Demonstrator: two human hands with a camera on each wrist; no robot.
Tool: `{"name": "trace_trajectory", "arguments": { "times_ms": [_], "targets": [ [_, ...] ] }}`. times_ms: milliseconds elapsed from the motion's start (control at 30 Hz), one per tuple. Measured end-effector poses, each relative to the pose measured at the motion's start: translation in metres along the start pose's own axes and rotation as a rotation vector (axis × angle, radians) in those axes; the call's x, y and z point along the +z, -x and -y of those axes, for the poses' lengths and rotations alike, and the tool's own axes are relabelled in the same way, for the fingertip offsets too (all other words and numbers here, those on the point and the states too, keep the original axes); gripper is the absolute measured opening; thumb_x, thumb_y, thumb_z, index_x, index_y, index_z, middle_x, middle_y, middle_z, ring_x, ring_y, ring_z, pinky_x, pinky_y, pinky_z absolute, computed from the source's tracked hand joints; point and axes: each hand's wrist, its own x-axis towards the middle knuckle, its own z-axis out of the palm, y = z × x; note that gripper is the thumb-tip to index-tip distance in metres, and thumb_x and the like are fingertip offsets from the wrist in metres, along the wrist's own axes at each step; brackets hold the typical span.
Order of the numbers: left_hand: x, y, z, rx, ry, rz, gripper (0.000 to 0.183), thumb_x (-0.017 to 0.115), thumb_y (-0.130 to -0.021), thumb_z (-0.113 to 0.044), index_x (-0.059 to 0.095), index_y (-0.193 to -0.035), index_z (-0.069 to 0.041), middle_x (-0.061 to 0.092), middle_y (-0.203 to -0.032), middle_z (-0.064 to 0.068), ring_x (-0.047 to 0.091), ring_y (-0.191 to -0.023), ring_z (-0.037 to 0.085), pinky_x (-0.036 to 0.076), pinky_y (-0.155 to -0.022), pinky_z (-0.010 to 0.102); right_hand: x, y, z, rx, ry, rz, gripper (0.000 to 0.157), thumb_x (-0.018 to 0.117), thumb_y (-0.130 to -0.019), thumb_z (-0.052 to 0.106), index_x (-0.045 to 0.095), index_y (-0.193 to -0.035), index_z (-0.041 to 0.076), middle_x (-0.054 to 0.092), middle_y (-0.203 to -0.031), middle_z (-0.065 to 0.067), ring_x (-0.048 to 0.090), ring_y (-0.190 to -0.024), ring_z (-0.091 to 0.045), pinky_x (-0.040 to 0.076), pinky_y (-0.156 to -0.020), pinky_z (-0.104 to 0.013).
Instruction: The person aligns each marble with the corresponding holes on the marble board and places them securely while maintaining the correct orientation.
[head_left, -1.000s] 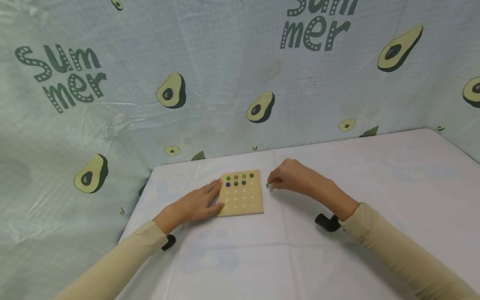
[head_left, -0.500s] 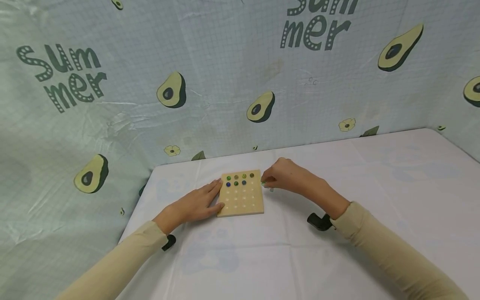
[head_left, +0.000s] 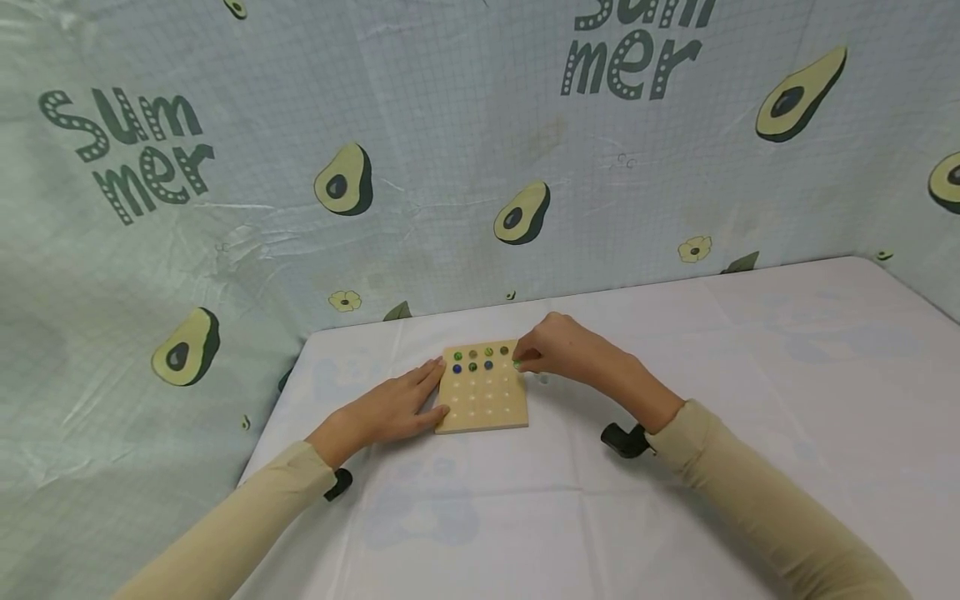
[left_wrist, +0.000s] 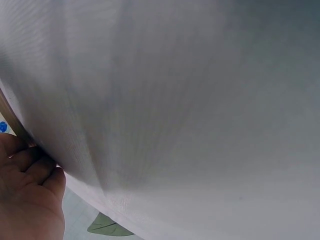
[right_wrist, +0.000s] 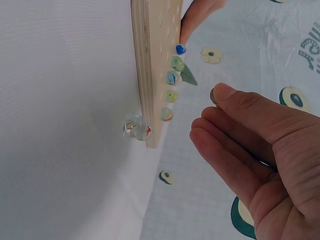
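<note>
A square wooden board [head_left: 482,422] with rows of small hollows lies on the table. Several marbles fill its back row, and a blue marble [head_left: 457,368] heads three in the second row. My left hand [head_left: 397,407] rests flat at the board's left edge, fingers and thumb extended along it. Over the right end of the second row, my right hand [head_left: 558,348] pinches a green marble [head_left: 517,364] between thumb and fingertips; in the right wrist view the fingers mostly hide it. A clear marble [right_wrist: 136,128] lies on the cloth beside the board's right edge.
A white cloth [head_left: 450,533] covers the table, whose back edge meets a hanging curtain [head_left: 435,100] printed with avocados. Black wrist cameras show under both forearms, the right one [head_left: 624,440] low over the cloth.
My right hand has moved left with the green marble, from beside the board to over its right edge. The clear marble on the cloth has come into sight. My left hand stays put.
</note>
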Motion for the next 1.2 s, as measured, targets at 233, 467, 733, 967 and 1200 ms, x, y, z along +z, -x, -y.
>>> {"name": "trace_trajectory", "arguments": {
  "times_ms": [233, 467, 733, 967, 1200],
  "targets": [
    [0.0, 0.0, 0.0, 0.002, 0.003, -0.003, 0.082, 0.041, -0.106, -0.055, 0.013, -0.162, -0.001, 0.015, -0.169, 0.015, 0.021, -0.154, 0.032, 0.028, -0.121, 0.048, 0.004, -0.007, -0.001, 0.009, 0.001, 0.001, 0.015, 0.08, -0.089, 0.014, 0.081, -0.102, 0.006, 0.078, -0.091, -0.001, 0.07, -0.078, -0.006, 0.057, -0.071, -0.022],
    [-0.001, 0.0, 0.0, -0.001, 0.005, 0.001, 0.082, 0.04, -0.106, -0.055, 0.013, -0.163, -0.002, 0.015, -0.169, 0.015, 0.021, -0.154, 0.032, 0.029, -0.12, 0.048, 0.007, -0.014, -0.002, 0.052, 0.011, 0.009, 0.018, 0.081, -0.089, 0.016, 0.082, -0.103, 0.007, 0.078, -0.093, -0.001, 0.069, -0.078, -0.005, 0.056, -0.071, -0.02],
    [-0.002, -0.001, 0.001, -0.004, 0.001, 0.009, 0.083, 0.04, -0.106, -0.056, 0.014, -0.162, -0.001, 0.015, -0.169, 0.015, 0.021, -0.154, 0.031, 0.029, -0.12, 0.048, 0.012, -0.022, -0.006, 0.081, -0.01, 0.016, 0.017, 0.08, -0.089, 0.016, 0.082, -0.104, 0.007, 0.078, -0.095, -0.001, 0.068, -0.079, -0.005, 0.057, -0.072, -0.021],
    [-0.003, -0.001, 0.001, -0.009, 0.001, 0.014, 0.083, 0.04, -0.106, -0.056, 0.013, -0.163, -0.002, 0.015, -0.169, 0.014, 0.02, -0.154, 0.031, 0.028, -0.121, 0.048, 0.016, -0.029, -0.008, 0.094, -0.02, 0.033, 0.02, 0.08, -0.089, 0.017, 0.081, -0.106, 0.007, 0.078, -0.097, -0.001, 0.067, -0.078, -0.006, 0.056, -0.073, -0.022],
    [-0.001, -0.001, 0.002, -0.017, 0.001, 0.012, 0.084, 0.04, -0.105, -0.058, 0.013, -0.163, -0.004, 0.015, -0.169, 0.013, 0.021, -0.154, 0.031, 0.03, -0.12, 0.049, 0.019, -0.031, -0.01, 0.117, -0.019, 0.038, 0.021, 0.08, -0.089, 0.019, 0.081, -0.107, 0.008, 0.079, -0.098, -0.002, 0.068, -0.08, -0.006, 0.057, -0.075, -0.023]
  ]
}}
